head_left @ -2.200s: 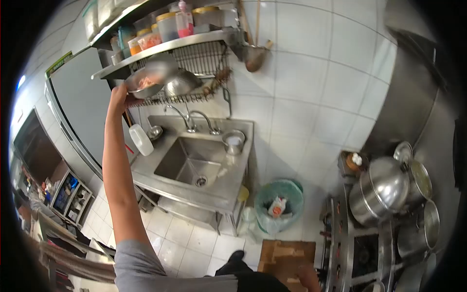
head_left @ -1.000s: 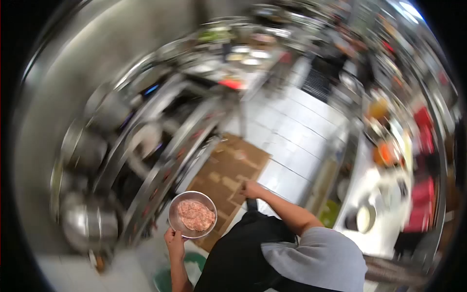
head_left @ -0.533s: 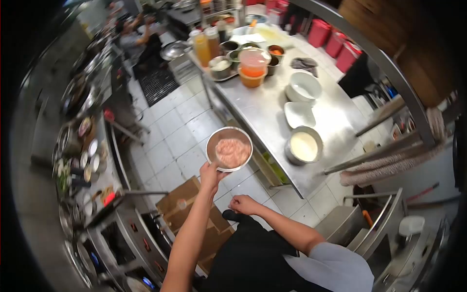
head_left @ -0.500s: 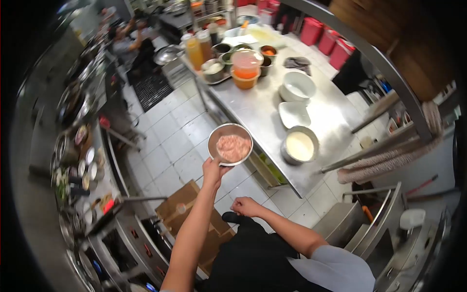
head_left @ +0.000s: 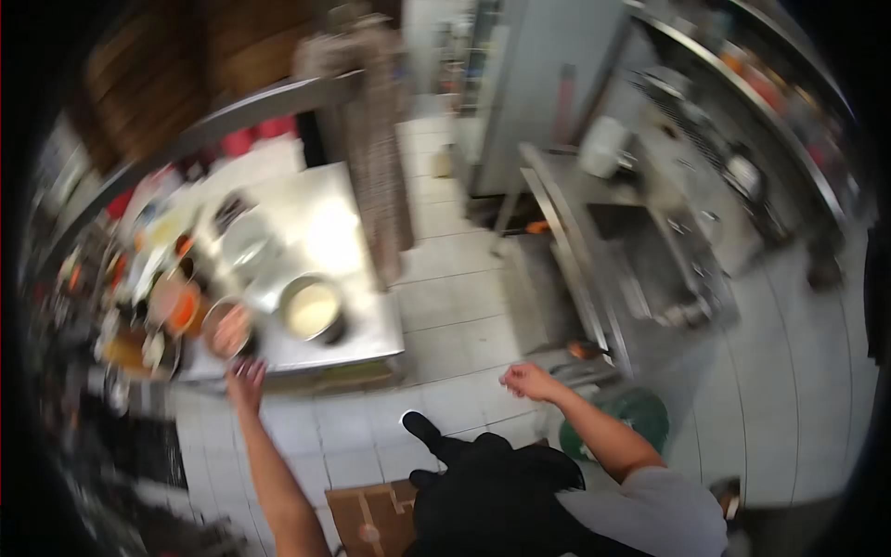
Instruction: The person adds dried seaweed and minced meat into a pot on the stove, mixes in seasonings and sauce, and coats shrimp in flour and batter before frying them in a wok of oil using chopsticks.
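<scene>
The metal bowl (head_left: 213,340) of pink minced meat (head_left: 232,327) rests on the front part of the steel table (head_left: 367,325), at the left. Just in front of its rim is my left hand (head_left: 246,382), blurred, with its fingers apart and nothing held. A pot (head_left: 336,316) with pale, creamy contents stands to the right of the bowl, and an orange-filled plastic tub (head_left: 176,304) to its left. My right hand (head_left: 526,382) hangs over the floor between table and sink unit, its fingers curled in with nothing in them.
White dishes (head_left: 249,243) are behind the pot. At the right, a steel sink unit (head_left: 571,200) has a green bin (head_left: 640,418) near its front end. Cardboard (head_left: 353,520) lies on the floor by my feet. A brown towel (head_left: 376,158) hangs beyond the table.
The view has swung right, towards the sink. The bowl of meat has gone from my left hand onto the table, and that hand has let go. My right hand remains curled.
</scene>
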`<act>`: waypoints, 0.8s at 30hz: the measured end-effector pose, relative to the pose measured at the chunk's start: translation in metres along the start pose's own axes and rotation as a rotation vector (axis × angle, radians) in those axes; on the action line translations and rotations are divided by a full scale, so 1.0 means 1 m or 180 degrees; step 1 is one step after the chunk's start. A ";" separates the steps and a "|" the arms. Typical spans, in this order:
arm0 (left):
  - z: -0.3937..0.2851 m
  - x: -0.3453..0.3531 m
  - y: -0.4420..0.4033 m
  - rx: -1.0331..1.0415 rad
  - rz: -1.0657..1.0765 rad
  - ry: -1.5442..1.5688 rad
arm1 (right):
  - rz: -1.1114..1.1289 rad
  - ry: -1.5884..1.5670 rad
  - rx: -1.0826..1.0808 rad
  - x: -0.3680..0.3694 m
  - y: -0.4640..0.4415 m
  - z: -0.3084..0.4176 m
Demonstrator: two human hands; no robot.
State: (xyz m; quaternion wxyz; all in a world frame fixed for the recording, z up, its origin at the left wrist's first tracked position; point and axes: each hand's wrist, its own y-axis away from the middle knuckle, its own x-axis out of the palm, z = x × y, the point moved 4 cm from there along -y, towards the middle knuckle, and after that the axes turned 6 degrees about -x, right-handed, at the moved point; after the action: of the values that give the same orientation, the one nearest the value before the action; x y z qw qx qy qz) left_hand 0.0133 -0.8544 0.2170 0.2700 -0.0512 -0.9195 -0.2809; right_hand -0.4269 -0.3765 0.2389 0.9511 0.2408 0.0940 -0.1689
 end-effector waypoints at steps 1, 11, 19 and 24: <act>0.004 -0.011 0.010 0.0076 0.0232 -0.0191 | -0.0470 0.0052 0.0082 -0.036 0.016 0.005; 0.240 -0.114 0.190 -0.1593 -0.0937 -0.2259 | -0.4759 0.1992 -0.0143 -0.437 0.144 -0.065; 0.291 0.015 0.217 -0.2370 -0.0181 -0.3402 | -0.3716 0.2947 0.1194 -0.594 0.149 -0.102; 0.275 0.039 0.234 -0.2425 -0.0251 -0.3704 | -0.3138 0.2739 0.1670 -0.646 0.124 -0.142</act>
State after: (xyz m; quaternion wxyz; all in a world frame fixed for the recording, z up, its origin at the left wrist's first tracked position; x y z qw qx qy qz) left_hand -0.0905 -0.5108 0.1606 -0.3139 -0.2513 -0.7533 -0.5205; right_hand -0.9930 -0.0259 0.3365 0.5526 0.4370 0.5162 -0.4871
